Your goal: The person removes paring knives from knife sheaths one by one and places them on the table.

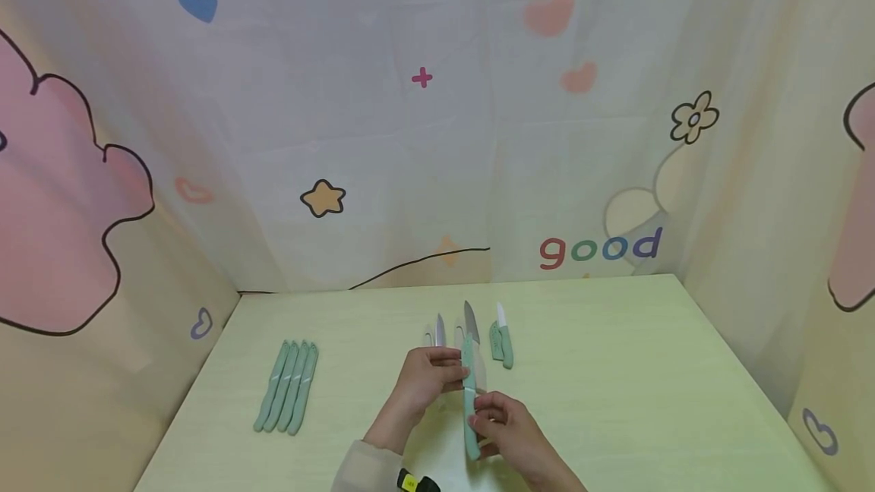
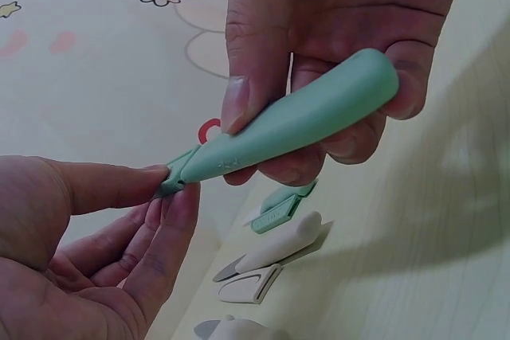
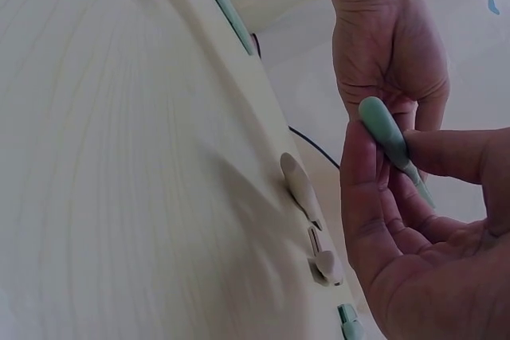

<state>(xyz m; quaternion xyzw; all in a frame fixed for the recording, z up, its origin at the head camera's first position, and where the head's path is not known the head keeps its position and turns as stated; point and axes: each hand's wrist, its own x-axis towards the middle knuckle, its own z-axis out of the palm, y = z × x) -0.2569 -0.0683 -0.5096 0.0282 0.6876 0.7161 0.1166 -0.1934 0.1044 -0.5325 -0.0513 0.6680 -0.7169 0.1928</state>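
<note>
Pinching the sheath [image 2: 177, 173] of the mint-green knife [image 1: 469, 401] above the table [image 1: 615, 370], the left hand [image 1: 425, 378] is holding its farther end, while the right hand [image 1: 509, 429] is grasping the nearer handle [image 2: 303, 121], and the long axis is pointing away from the person.

Clock centred on held sheathed knife [image 1: 469, 398], above table [image 1: 649, 370]; 12 = far edge. Left hand [image 1: 429, 375] on it at 10, right hand [image 1: 507, 424] at 4. On table: four sheathed knives [image 1: 292, 389] side by side, well apart at 9. Left bare knife [image 1: 440, 330] at 11, middle bare knife [image 1: 470, 316] at 12, right bare knife [image 1: 506, 346] at 1; each has a sheath [image 1: 495, 342] just beside, toward 9. Blades point 12. Backdrop [image 1: 437, 135] behind table, 12.
</note>
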